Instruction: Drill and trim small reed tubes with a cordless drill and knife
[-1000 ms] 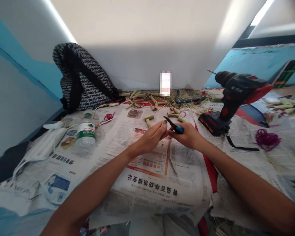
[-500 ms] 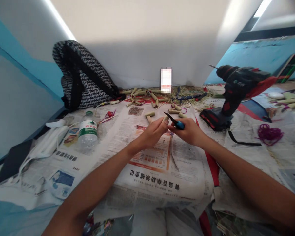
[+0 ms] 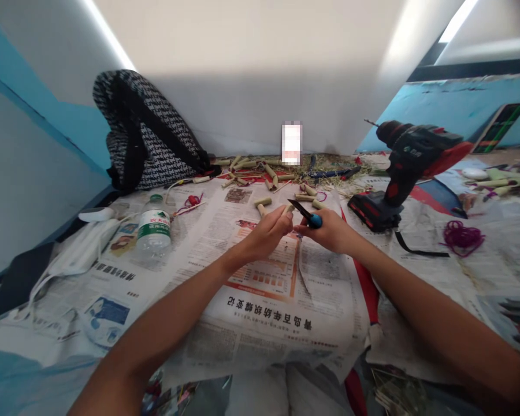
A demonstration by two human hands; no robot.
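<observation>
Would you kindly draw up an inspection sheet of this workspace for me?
Surface: overlapping newspaper sheets.
Job's things: blue-handled knife, blade bare; short stalk piece.
Clutter: drill standing on its battery, upright bottle, tangled purple string, other cut stalks.
Hands: left hand grips the stalk piece; right hand grips the knife.
Cables: thin white cord near the bag; type unclear.
Surroundings: patterned bag, pale panel, blue wall.

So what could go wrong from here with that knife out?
The knife in the right hand has its bare blade close to the left hand; a slip might cut that hand. The drill stands upright near the right forearm, so a wide swing could topple it.
</observation>
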